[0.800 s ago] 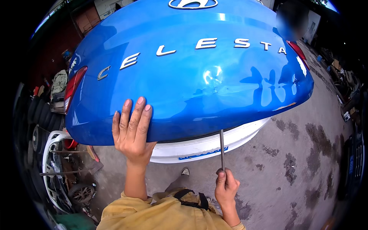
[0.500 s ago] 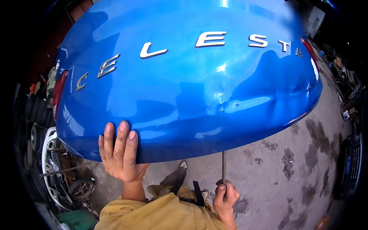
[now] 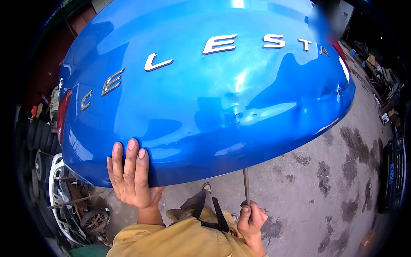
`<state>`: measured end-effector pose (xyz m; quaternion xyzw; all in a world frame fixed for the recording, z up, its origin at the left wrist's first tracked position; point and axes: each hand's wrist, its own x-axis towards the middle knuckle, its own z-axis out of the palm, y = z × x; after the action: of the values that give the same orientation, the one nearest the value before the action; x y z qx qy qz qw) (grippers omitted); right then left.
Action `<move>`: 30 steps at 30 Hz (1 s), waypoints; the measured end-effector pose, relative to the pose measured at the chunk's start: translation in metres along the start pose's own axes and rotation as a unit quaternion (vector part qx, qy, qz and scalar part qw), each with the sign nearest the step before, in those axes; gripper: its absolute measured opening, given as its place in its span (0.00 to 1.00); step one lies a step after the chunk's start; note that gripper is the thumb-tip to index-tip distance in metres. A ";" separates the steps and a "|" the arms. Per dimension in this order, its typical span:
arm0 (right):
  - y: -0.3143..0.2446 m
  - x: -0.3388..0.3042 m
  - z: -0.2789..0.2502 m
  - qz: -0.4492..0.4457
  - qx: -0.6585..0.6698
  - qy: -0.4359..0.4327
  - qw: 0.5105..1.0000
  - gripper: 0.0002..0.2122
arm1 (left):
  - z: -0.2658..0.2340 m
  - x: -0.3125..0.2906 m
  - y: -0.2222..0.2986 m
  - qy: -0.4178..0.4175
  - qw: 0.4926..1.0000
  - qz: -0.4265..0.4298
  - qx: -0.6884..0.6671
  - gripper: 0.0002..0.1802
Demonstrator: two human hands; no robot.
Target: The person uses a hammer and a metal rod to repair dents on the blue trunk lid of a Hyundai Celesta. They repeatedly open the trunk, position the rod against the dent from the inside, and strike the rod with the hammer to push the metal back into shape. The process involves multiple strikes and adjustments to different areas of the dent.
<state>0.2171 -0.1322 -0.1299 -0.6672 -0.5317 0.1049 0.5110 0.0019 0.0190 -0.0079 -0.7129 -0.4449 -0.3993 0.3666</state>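
Note:
A glossy blue car trunk lid (image 3: 180,98) with raised chrome letters spans the upper view. Small dents and creases mark its surface right of centre, and its right corner is wrinkled with chipped paint. My left hand (image 3: 130,175) grips the lower edge at the left, fingers stretched up over the paint, thumb partly hidden beneath. Lower right of centre, my right hand (image 3: 251,220) is closed around a thin metal rod (image 3: 246,184). The rod points upward, and its upper end is hidden behind the lid.
Stacked tyres (image 3: 38,137), a white car-body frame (image 3: 55,184) and a loose wheel (image 3: 95,220) lie at the left. Stained concrete floor (image 3: 295,192) stretches right. A dark car front (image 3: 394,175) stands at the right edge, with clutter behind. A blurred patch covers the upper right.
The lid has shifted left and tilted slightly in view. My left hand has moved a little left with its edge. The rod's upper part has swung slightly left; my right hand has hardly moved.

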 end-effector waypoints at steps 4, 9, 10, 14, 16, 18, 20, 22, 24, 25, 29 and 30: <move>-0.007 -0.006 -0.017 0.027 0.010 -0.019 0.999 0.07 | 0.002 0.006 0.000 0.028 0.999 0.006 -0.031 0.26; 0.009 0.004 -0.027 -0.007 -0.034 -0.026 0.999 0.07 | -0.002 0.004 -0.001 0.012 0.997 0.006 -0.069 0.29; 0.013 0.003 -0.025 -0.005 -0.023 -0.028 0.999 0.07 | -0.003 0.002 -0.002 0.013 0.998 0.005 -0.065 0.29; 0.019 -0.001 -0.015 -0.035 -0.041 -0.002 0.999 0.10 | -0.001 -0.002 0.000 0.009 0.999 0.000 -0.038 0.27; 0.025 0.000 -0.011 -0.044 -0.035 -0.005 0.998 0.07 | -0.001 0.004 0.005 0.024 1.000 -0.011 -0.005 0.22; 0.039 0.000 0.006 -0.094 -0.036 0.029 0.995 0.07 | -0.005 0.001 0.003 0.031 1.000 -0.002 0.002 0.22; 0.044 -0.002 0.004 -0.103 -0.050 0.031 0.993 0.08 | -0.003 -0.003 0.006 0.025 1.000 -0.003 -0.014 0.22; 0.035 -0.004 -0.004 -0.058 -0.031 -0.012 0.998 0.08 | 0.000 -0.006 0.006 0.005 1.000 -0.006 -0.022 0.21; 0.031 -0.002 -0.011 -0.023 -0.023 -0.048 0.998 0.07 | 0.001 -0.010 0.003 0.003 0.999 0.008 -0.042 0.26; 0.028 -0.002 -0.011 -0.016 -0.022 -0.048 0.998 0.07 | 0.001 -0.010 0.001 0.006 0.999 0.008 -0.045 0.26; 0.024 -0.002 -0.014 -0.007 -0.004 -0.045 0.999 0.07 | 0.001 -0.001 0.002 0.015 0.998 -0.008 -0.054 0.28; 0.022 -0.002 -0.013 -0.005 -0.002 -0.046 0.999 0.07 | 0.000 0.001 0.000 0.010 0.999 -0.008 -0.051 0.28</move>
<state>0.2388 -0.1392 -0.1423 -0.6602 -0.5580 0.1315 0.4852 0.0025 0.0191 -0.0073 -0.7229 -0.4262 -0.4315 0.3310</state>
